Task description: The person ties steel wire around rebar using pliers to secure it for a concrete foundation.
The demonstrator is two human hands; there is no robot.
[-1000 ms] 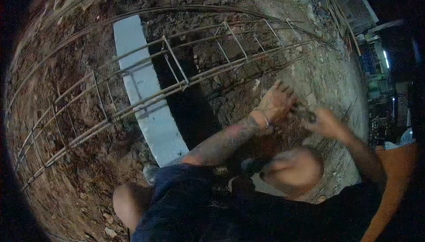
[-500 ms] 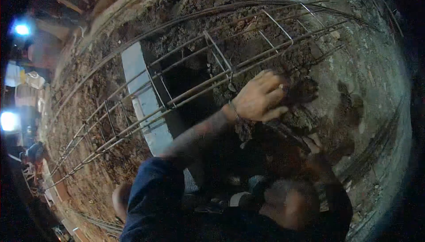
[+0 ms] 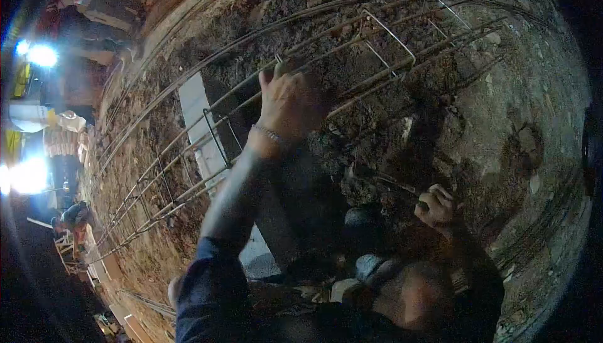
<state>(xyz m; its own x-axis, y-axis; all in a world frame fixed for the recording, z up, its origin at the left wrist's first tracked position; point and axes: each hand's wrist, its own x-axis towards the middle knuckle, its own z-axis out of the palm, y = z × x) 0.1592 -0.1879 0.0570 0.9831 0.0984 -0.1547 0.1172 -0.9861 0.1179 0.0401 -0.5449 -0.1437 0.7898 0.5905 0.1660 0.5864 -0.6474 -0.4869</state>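
My left hand [image 3: 286, 101], with a bracelet at the wrist, is over the rebar cage [image 3: 182, 185]. Its fingers are curled around a stirrup where that meets the upper bars, and they hide most of it. A bright corner of the stirrup [image 3: 279, 58] shows above the knuckles. To the right and lower down, my right hand [image 3: 436, 207] is closed around a thin, dark, elongated tool [image 3: 396, 183] that points left over the soil. What kind of tool it is, I cannot make out. Below the cage, a pale flat board [image 3: 200, 114] lies across a dark trench.
Long loose bars [image 3: 301, 13] curve along the far side of the cage. Rough soil with stones [image 3: 534, 136] spreads to the right. At the left edge stand bright lamps [image 3: 28, 176], and a person [image 3: 75, 216] bends over there. A rounded blurred shape [image 3: 414, 293] fills the lower foreground.
My left hand has moved up and left, from beside the lower bars onto the stirrup. My right hand has shifted slightly and shows more clearly with its tool. The view has tilted a little.
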